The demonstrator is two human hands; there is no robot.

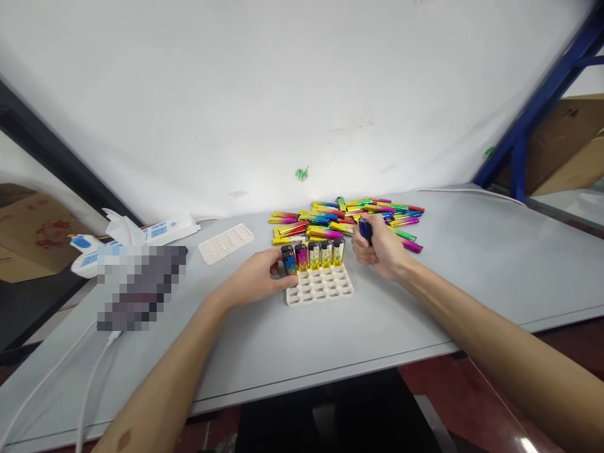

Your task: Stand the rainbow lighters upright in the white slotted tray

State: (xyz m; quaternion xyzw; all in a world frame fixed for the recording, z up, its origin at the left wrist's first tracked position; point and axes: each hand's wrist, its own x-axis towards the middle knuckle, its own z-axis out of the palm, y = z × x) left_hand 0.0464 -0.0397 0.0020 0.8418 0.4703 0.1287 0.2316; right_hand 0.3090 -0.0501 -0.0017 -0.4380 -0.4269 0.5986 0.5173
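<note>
A white tray [319, 299] with rows of oval holes lies in front of me. Along its far edge several shiny lighters [314, 255] with black tops stand upright, one pink and others yellow and silver. At the left end of that row, my left hand [250, 277] has its thumb and fingers around a blue lighter [289, 264]; whether its base is in a hole is hidden. My right hand [383, 246], to the right of the tray and off the table, is closed in a fist around a dark blue lighter [365, 229], its thumb near the top.
Behind the tray a pile of loose metallic-coloured lighters [325, 217] lies against the white wall. A second white tray [226, 243] is to the left. Further left are a power strip [165, 230], tissues [123, 228] and a blurred-out dark object [151, 283] with a white cable.
</note>
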